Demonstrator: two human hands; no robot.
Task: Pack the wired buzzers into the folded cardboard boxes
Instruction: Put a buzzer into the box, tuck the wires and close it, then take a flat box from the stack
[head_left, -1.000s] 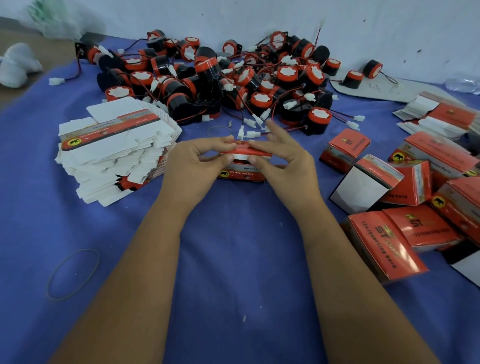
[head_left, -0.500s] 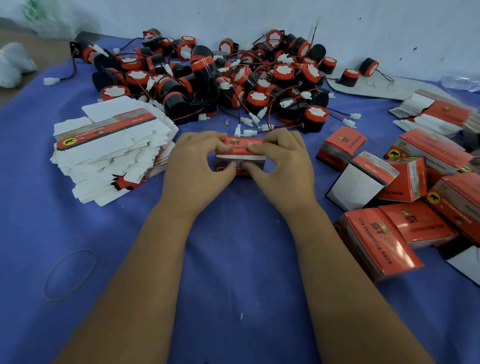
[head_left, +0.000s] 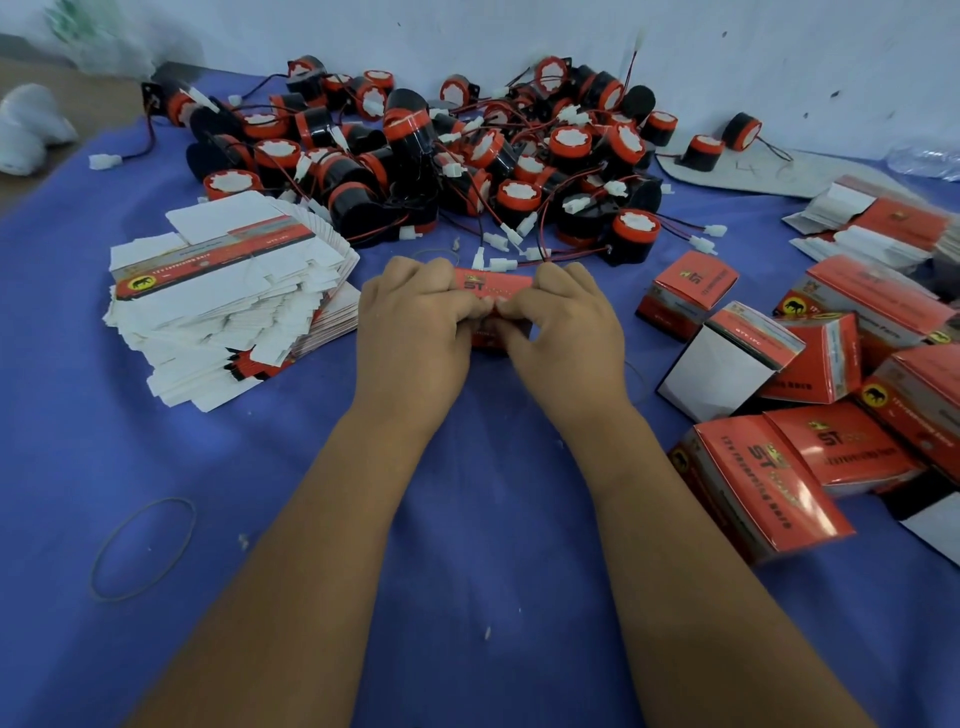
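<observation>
A small red cardboard box (head_left: 493, 286) sits on the blue cloth at the centre, gripped from both sides. My left hand (head_left: 415, 332) curls round its left end and my right hand (head_left: 566, 327) curls round its right end, with fingertips meeting over its near face. Most of the box is hidden under the fingers. Behind it lies a big heap of black and red wired buzzers (head_left: 467, 150) with white plugs on red and black leads.
A fanned stack of flat unfolded box blanks (head_left: 228, 291) lies at the left. Several folded red boxes (head_left: 810, 395) are piled at the right, more flat blanks (head_left: 878, 218) behind them. A rubber band (head_left: 143, 548) lies near left. A white wall stands at the back.
Both hands have closed tighter over the box, fingers curling down onto its near face and covering more of it. The box has stayed in the same spot.
</observation>
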